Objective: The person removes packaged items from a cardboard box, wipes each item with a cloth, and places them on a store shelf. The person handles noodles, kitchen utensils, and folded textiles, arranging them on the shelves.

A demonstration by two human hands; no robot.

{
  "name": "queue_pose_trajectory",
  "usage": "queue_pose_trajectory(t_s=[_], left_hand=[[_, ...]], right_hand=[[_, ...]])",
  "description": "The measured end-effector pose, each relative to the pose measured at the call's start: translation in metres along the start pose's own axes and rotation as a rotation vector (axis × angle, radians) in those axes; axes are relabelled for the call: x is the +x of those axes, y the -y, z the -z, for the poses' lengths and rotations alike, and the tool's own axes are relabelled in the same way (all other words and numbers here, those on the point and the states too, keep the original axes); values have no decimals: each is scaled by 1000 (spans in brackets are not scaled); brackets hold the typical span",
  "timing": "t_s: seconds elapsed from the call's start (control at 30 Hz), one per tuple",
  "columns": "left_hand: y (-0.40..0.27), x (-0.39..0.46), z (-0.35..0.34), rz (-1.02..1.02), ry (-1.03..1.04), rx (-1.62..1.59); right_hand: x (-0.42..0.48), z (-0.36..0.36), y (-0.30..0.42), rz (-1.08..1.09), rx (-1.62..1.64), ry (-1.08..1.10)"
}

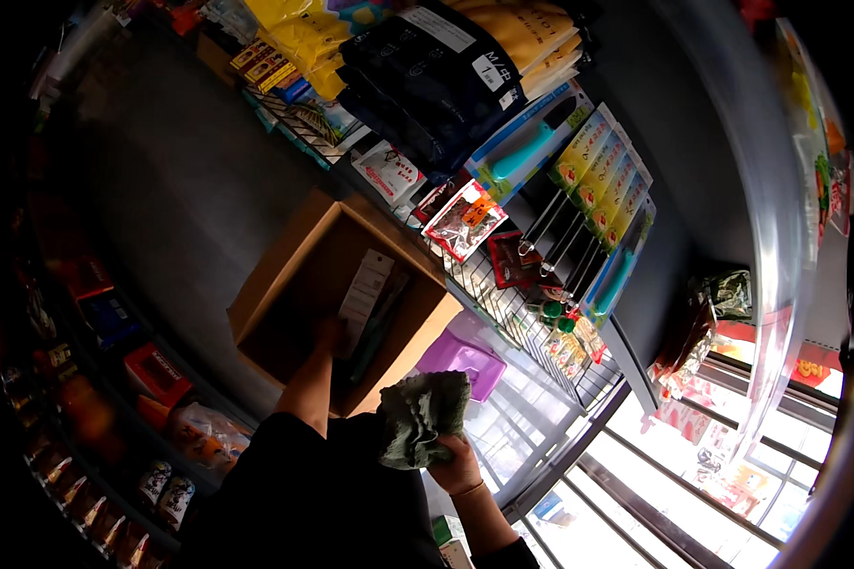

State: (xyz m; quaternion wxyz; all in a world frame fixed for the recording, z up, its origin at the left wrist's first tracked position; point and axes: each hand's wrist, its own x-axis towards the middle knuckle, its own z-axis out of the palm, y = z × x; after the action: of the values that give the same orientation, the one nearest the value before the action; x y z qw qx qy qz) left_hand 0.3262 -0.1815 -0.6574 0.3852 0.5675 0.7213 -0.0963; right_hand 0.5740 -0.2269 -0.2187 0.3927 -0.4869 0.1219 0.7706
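Observation:
An open cardboard box (427,323) is before me, below a wire shelf. My left hand (333,337) reaches down inside it, beside a pale printed card (365,288); the hand is in deep shadow, so whether its fingers grip the card cannot be told. A dark, long packaged item (378,331) lies along the card in the box. My right hand (457,464) grips a crumpled grey-green cloth (425,419) just outside the box's near corner.
Carded knives with turquoise handles (523,156), a red-edged sachet (465,220) and a dark plastic package (430,85) fill the wire shelf (502,306) with its hooks. A purple plastic stool (468,359) stands beyond the box. Packaged goods (158,375) line shelves at left.

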Motion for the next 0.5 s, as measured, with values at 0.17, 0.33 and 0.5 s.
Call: queue_pose_trajectory(t_s=[0.17, 0.33, 0.5], left_hand=[[-55, -55, 108, 65, -106, -305], [-88, -139, 194, 159, 32, -1371], [-89, -272, 317, 142, 957, -1870]], right_hand=[[-10, -5, 6, 77, -20, 39], [-29, -40, 31, 166, -31, 138], [-44, -74, 55, 251, -112, 291]])
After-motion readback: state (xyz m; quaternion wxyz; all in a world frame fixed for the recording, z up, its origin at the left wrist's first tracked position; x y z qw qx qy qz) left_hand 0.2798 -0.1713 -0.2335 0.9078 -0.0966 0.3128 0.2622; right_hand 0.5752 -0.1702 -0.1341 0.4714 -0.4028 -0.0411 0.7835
